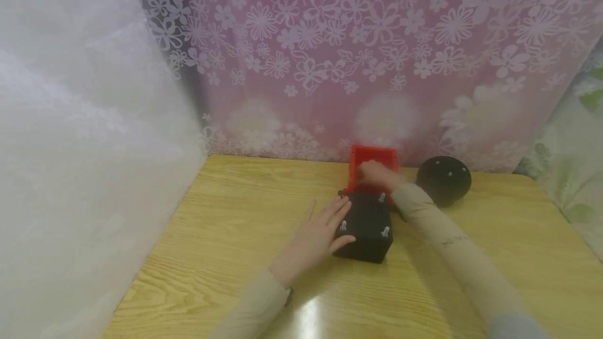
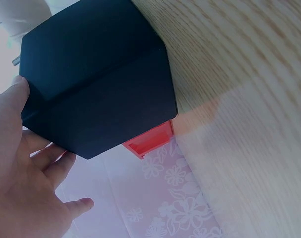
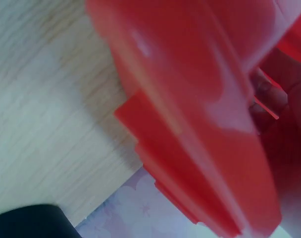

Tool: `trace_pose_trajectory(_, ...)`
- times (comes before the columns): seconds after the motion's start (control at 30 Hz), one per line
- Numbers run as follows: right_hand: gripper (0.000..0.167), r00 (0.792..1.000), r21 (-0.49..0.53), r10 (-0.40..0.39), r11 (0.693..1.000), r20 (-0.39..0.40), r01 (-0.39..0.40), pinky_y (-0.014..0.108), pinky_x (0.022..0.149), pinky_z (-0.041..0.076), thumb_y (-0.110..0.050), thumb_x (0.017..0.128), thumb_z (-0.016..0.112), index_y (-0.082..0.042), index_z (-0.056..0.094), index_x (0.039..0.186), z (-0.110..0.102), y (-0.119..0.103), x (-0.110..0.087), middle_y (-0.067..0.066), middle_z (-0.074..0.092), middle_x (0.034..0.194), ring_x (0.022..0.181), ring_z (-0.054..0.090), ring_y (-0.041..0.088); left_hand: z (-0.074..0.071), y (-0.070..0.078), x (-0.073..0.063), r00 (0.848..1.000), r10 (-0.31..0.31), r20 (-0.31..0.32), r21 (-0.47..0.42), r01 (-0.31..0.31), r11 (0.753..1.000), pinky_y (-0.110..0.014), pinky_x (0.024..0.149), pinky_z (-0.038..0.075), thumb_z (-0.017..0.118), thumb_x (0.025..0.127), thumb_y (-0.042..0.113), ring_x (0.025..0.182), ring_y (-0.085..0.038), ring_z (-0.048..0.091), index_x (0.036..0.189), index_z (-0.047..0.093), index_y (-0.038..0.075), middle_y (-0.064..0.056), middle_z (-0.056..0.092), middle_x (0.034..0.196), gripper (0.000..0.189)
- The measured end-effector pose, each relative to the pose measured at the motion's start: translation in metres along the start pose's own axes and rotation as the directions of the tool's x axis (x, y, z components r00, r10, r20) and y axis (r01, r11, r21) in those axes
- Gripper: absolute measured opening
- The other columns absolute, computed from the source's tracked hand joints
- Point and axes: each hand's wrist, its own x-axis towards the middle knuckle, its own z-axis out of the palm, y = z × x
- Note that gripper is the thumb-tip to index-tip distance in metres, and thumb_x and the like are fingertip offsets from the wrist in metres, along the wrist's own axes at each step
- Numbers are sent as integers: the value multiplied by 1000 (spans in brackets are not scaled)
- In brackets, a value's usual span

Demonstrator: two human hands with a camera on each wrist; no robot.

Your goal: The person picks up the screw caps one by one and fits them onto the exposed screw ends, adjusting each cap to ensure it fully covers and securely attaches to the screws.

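My left hand lies with straight, spread fingers against the left side and top of a black box. Clear pegs stick up near the corners of the box's top. In the left wrist view the thumb and fingers of that hand touch the edges of the box. Just behind the box stands an open red bin, and my right hand reaches down into it, blurred. In the right wrist view the bin's wall hides most of the fingers, so what they hold cannot be seen.
To the right of the bin, a round black piece with small light studs on its face stands near the table's back edge. A pink flowered curtain hangs behind the wooden table, and a white sheet hangs on the left.
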Motion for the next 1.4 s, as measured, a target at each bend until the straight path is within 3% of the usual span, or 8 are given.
trace_pose_trajectory(0.23, 9, 1000, 11, 9, 1000, -17, -9, 34, 68, 53, -15, 87, 71, -11, 75, 81, 3, 6, -3, 0, 67, 70, 64, 58, 19, 2, 1, 1, 1000, 15, -7, 0, -15, 1000, -54, 124, 13, 39, 103, 61, 153, -14, 24, 160, 30, 13, -1, 30, 166, 76)
trace_pose_trajectory(0.37, 9, 998, -2, -40, 999, -43, 40, 39, 79, 58, -16, 89, 71, -12, 79, 90, 2, 14, -5, -1, 74, 83, 75, 66, 17, 0, 2, 1, 1000, 21, -11, -15, -21, 1000, -55, 124, 14, 40, 103, 60, 153, -16, 26, 160, 31, 12, -2, 31, 165, 75)
trace_pose_trajectory(0.5, 16, 993, 41, -96, 994, -64, 98, 46, 86, 59, -10, 91, 67, -5, 78, 101, -4, 20, -9, 8, 76, 97, 88, 70, 25, -1, 3, 1, 1000, 16, -10, -23, -16, 1000, -54, 124, 14, 42, 103, 59, 152, -15, 26, 160, 32, 11, -2, 31, 165, 75)
trace_pose_trajectory(0.67, 19, 990, 70, -103, 991, -92, 110, 49, 92, 57, -11, 94, 66, -2, 76, 107, -10, 26, -12, 12, 76, 104, 98, 70, 30, -1, 2, 1, 1000, 6, 5, -32, -6, 999, -54, 125, 12, 42, 103, 59, 153, -14, 24, 160, 31, 12, -1, 30, 165, 75)
trace_pose_trajectory(0.9, 17, 992, 165, -18, 986, -121, 38, 45, 84, 57, -18, 95, 69, -6, 77, 106, -25, 23, -23, 3, 76, 93, 82, 68, 19, -1, 2, 1, 1000, 2, 1, -45, -2, 999, -55, 124, 13, 43, 103, 59, 153, -15, 25, 160, 32, 12, -2, 32, 165, 75)
trace_pose_trajectory(1.1, 24, 990, 276, 48, 961, -130, -10, 36, 73, 55, -22, 98, 68, -3, 74, 111, -31, 20, -35, 5, 74, 88, 76, 65, 19, -2, 3, 1, 1000, -2, 3, -52, 3, 999, -55, 125, 12, 43, 103, 59, 153, -17, 26, 160, 32, 12, -2, 31, 165, 75)
trace_pose_trajectory(1.23, 29, 986, 372, 75, 928, -152, -13, 36, 76, 57, -24, 99, 67, 0, 72, 114, -29, 25, -41, 12, 75, 97, 81, 69, 21, -2, 3, 0, 1000, 3, -2, -51, -3, 999, -55, 124, 13, 42, 103, 59, 152, -18, 27, 159, 32, 11, -3, 31, 165, 75)
trace_pose_trajectory(1.4, 33, 975, 481, 72, 876, -209, 39, 39, 83, 60, -22, 99, 67, 4, 68, 120, -31, 29, -54, 22, 72, 115, 91, 72, 28, -4, 3, 0, 1000, 3, -1, -64, -3, 998, -56, 124, 13, 43, 103, 59, 152, -19, 28, 159, 33, 11, -3, 31, 165, 75)
